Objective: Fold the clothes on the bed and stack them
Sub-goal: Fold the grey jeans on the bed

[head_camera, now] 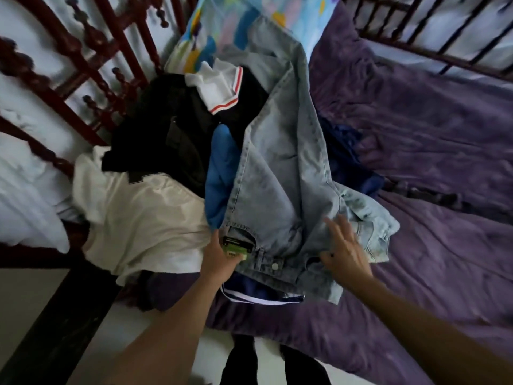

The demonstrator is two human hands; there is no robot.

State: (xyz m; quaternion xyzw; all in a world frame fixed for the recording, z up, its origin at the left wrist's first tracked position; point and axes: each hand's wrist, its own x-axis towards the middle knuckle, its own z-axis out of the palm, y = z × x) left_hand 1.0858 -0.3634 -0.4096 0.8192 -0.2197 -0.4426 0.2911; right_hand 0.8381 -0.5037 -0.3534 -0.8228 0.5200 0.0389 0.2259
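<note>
Light blue jeans (280, 168) lie lengthwise over a heap of clothes on the bed, waistband toward me. My left hand (219, 257) grips the waistband at its left end, by the green label (237, 245). My right hand (345, 251) rests flat with fingers spread on the right hip of the jeans. Under and beside the jeans lie a cream shirt (138, 218), a black garment (172, 134), a white polo with red-striped trim (219, 84), a blue garment (220, 173) and a navy piece (258, 293) with a white edge.
The purple bedspread (430, 245) covers the bed to the right. A patterned pillow (222, 26) lies at the far end. The dark red wooden headboard (83, 79) runs along the left, a dark rail (433, 40) at the back right. A white pillow (25, 190) sits at left.
</note>
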